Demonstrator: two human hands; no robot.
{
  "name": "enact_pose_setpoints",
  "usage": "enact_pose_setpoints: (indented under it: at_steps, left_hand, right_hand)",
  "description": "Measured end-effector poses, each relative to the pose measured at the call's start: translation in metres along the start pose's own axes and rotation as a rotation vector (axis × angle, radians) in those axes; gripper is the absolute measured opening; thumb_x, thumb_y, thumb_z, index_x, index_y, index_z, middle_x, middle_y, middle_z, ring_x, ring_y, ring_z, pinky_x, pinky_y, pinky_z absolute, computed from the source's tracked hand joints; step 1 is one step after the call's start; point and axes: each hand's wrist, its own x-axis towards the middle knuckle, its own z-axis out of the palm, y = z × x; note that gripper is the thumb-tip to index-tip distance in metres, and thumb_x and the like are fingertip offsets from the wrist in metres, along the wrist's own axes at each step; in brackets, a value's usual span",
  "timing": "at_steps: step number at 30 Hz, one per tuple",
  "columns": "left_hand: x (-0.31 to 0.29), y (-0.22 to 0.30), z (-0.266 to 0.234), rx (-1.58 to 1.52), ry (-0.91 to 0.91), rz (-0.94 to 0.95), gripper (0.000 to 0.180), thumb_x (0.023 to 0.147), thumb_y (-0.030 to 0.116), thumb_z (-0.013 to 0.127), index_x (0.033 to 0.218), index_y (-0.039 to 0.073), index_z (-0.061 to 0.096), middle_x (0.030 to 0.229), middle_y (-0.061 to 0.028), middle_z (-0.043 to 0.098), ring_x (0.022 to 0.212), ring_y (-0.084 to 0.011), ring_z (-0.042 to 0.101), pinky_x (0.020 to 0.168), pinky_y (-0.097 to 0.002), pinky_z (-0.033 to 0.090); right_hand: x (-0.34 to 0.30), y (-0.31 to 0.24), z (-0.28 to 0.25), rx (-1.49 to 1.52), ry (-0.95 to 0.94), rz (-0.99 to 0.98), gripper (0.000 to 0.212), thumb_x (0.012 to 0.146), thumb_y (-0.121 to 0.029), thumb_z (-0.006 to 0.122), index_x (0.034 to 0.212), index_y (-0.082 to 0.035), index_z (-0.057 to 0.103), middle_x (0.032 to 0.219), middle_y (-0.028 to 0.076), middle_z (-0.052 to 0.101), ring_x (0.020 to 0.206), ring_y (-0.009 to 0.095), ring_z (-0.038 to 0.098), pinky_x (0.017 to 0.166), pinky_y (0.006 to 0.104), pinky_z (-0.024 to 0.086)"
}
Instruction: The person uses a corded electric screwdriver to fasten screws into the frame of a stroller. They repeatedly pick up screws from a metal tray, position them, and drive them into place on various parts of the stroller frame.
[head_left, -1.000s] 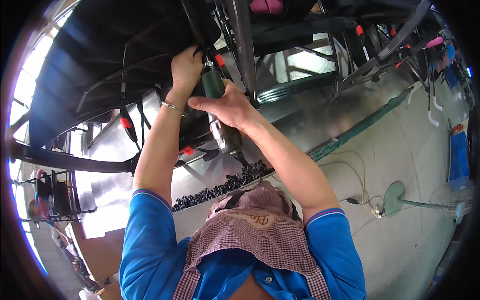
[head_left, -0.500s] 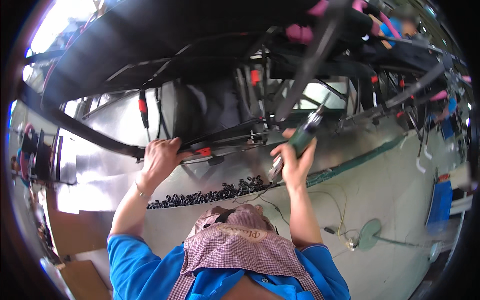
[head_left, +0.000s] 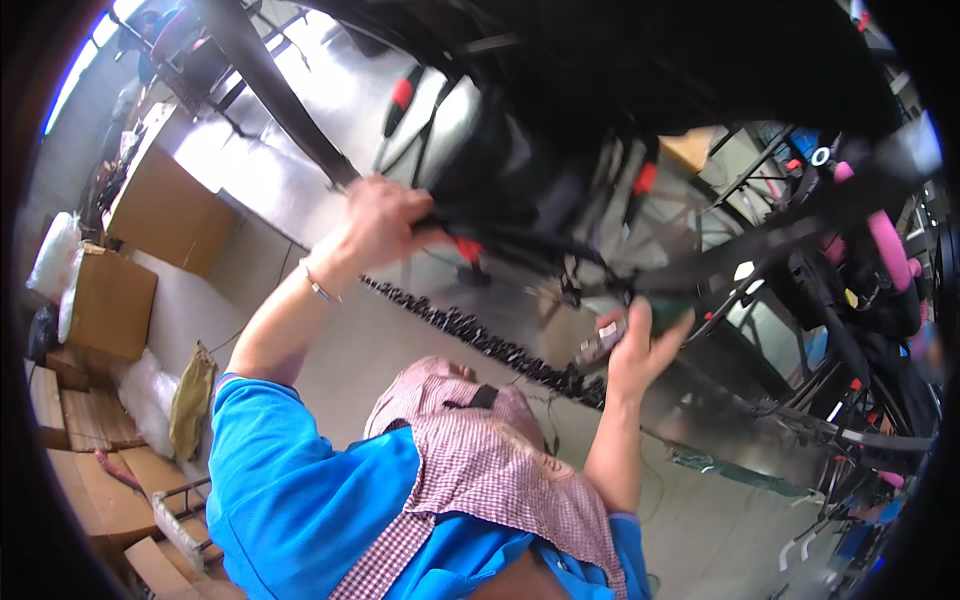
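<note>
My left hand [head_left: 385,218] is closed round a black tube of a frame [head_left: 300,130] draped with dark fabric, close to a red-and-black fitting [head_left: 468,248]. Held in my right hand [head_left: 640,355] is a green electric screwdriver [head_left: 603,342] with a silvery end; motion smears its body, and its tip is lost against the black frame parts. Further red-and-black pieces [head_left: 402,92] sit on the frame's struts. A long heap of small black parts [head_left: 480,335] lies along the table's near edge, between my two arms.
Cardboard boxes [head_left: 170,215] and plastic wrap [head_left: 150,395] stand on the left. More black frames with pink foam-like tubes [head_left: 887,250] crowd the right side. The shiny metal tabletop [head_left: 295,75] runs under the frame. A grey floor [head_left: 740,530] shows at the lower right.
The view has swung left, bringing the boxes in, and the frame now appears tilted. My left hand stays on the tube. The screwdriver, still in my right hand, has come against the frame parts in view.
</note>
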Motion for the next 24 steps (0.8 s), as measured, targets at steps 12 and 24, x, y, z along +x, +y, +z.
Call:
enact_pose_setpoints:
  at_steps: [12,24]
  left_hand:
    - [-0.123,-0.262,-0.036,0.421,0.447,-0.435,0.032,0.085,0.035,0.074,0.096,0.006,0.068,0.087,-0.0125,0.069,0.077,-0.0283,0.065,0.070,-0.0397,0.051]
    - [-0.159,-0.040,0.206,-0.470,-0.454,-0.282,0.014,0.073,0.011,0.074,0.087,0.010,0.070,0.089,-0.0053,0.063,0.094,-0.0272,0.060,0.084,-0.0411,0.048]
  right_hand:
    - [-0.036,0.042,0.052,0.428,-0.310,0.642,0.072,0.094,-0.057,0.053,0.140,-0.003,0.038,0.091,0.014,0.060,0.056,0.021,0.062,0.045,0.0318,0.053]
    - [-0.074,0.078,0.037,0.312,-0.494,0.855,0.084,0.078,-0.060,0.074,0.131,-0.004,0.041,0.081,0.013,0.060,0.053,0.023,0.063,0.046,0.0310,0.052]
